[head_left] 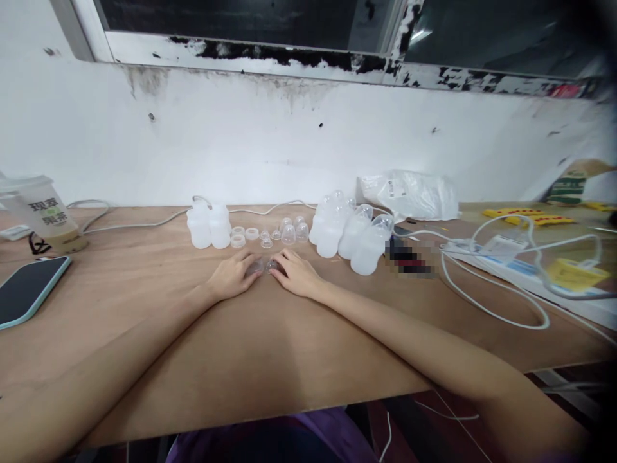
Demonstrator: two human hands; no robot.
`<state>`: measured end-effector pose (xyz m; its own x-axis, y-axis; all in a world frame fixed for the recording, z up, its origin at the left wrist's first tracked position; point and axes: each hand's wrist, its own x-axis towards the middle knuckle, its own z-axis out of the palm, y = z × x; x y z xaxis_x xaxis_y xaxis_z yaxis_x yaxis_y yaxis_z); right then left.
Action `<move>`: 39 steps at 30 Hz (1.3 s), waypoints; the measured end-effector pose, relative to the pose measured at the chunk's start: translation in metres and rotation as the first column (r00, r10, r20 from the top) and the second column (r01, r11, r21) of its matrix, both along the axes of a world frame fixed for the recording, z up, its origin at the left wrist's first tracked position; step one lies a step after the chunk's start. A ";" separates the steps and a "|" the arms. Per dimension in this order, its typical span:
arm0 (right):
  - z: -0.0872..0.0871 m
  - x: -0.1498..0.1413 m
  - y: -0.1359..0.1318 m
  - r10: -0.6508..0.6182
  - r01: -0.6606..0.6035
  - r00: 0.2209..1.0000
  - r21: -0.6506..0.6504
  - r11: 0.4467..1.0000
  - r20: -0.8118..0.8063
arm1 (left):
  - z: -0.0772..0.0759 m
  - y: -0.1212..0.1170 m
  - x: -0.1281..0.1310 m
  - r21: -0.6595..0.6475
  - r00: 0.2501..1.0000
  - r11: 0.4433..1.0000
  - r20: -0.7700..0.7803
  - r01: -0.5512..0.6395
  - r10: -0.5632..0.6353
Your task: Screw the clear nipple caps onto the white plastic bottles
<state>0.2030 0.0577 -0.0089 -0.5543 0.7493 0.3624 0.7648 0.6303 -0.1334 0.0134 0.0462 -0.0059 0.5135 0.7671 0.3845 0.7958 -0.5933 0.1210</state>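
The left hand (234,276) partly hides a clear piece (259,265).

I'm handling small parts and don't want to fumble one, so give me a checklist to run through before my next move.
1. Left hand has its part between thumb and fingers: ok, a translucent piece shows there.
2. Right hand has its part too: ok, a small clear piece shows at its fingertips.
3. Held pieces free of damage: cannot tell, they are small and partly covered.
4. White rings in sight: ok, beyond the left hand.
5. Left pair of bottles upright: ok, both stand.
6. Clear domes on that pair: not ok, none shows there.
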 end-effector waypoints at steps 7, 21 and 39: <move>0.002 0.000 -0.001 0.013 -0.013 1.000 -0.012 1.000 -0.007 | -0.001 0.002 -0.001 -0.031 1.000 0.999 -0.015 0.014 -0.014; 0.000 0.001 0.009 -0.006 -0.060 0.908 -0.145 0.988 -0.419 | -0.007 0.014 -0.006 -0.206 0.746 0.947 0.664 0.246 -0.049; -0.006 0.003 0.025 -0.121 -0.280 0.648 -0.382 0.881 -0.752 | -0.010 0.018 -0.009 -0.160 0.869 0.979 0.495 0.123 -0.028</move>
<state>0.2057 0.0827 -0.0153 -0.3121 0.8928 0.3249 0.2243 0.4016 -0.8879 0.0046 0.0639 -0.0160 0.3557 0.8137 0.4598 0.5604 -0.5794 0.5918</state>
